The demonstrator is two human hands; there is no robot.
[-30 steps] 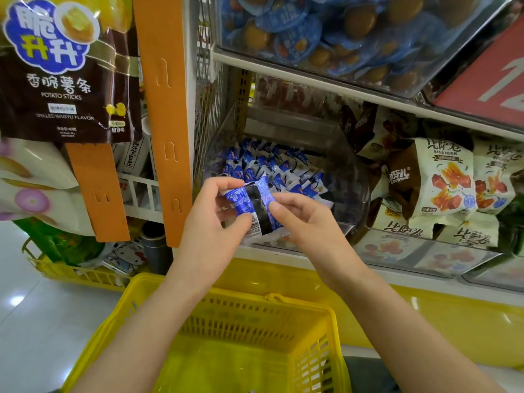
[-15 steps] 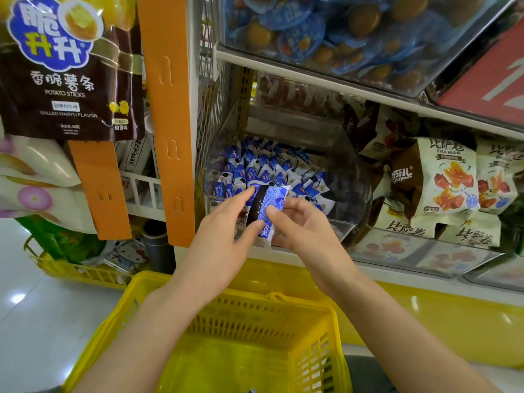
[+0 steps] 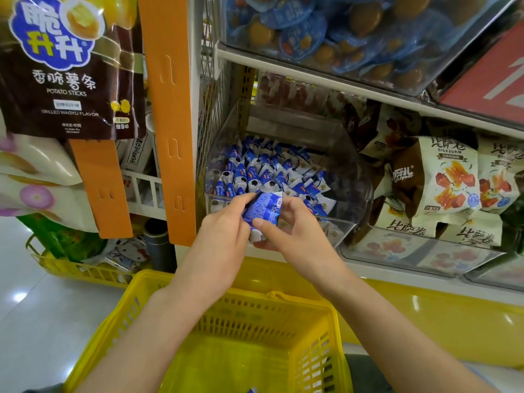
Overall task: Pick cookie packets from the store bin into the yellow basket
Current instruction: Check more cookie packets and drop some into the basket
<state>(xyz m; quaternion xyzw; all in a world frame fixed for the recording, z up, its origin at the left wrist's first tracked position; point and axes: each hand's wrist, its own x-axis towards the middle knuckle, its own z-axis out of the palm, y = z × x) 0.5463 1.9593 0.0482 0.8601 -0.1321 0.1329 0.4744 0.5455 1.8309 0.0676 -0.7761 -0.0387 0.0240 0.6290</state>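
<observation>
Cookie packet now turned blue side out, left hand and right hand fingers pinching it, by store bin.

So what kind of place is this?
Probably a shop's snack aisle: a clear bin full of blue packets, a hanging potato-stick bag and a yellow shopping basket below.
</observation>
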